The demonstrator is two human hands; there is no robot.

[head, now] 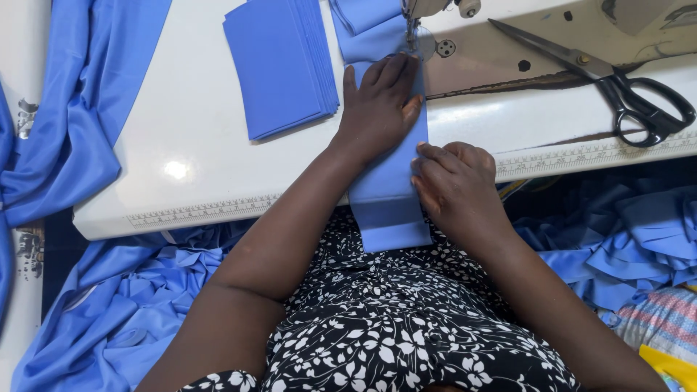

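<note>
the left hand (pixel 379 101) is lying flat, fingers spread, pressing the blue fabric strip (pixel 388 192) near the sewing machine needle (pixel 411 29); the right hand (pixel 454 181) is curling, pinching the strip's edge.

From where I watch, a fabric strip (pixel 388 190) runs across the tabletop (pixel 189 145) toward me, its near end hanging over the front edge into the lap. My left hand (pixel 377 105) lies flat on the strip's far part, just before the sewing machine needle (pixel 412 29). My right hand (pixel 454 185) rests on the strip's right edge, nearer the tabletop's front edge. Left of the left hand sits a stack of folded pieces (pixel 279 65). To the right, on the machine bed, lie scissors (pixel 610 80). A measuring scale (pixel 203 212) runs along the front edge. Loose cloth (pixel 109 305) is heaped below the tabletop on both sides.
</note>
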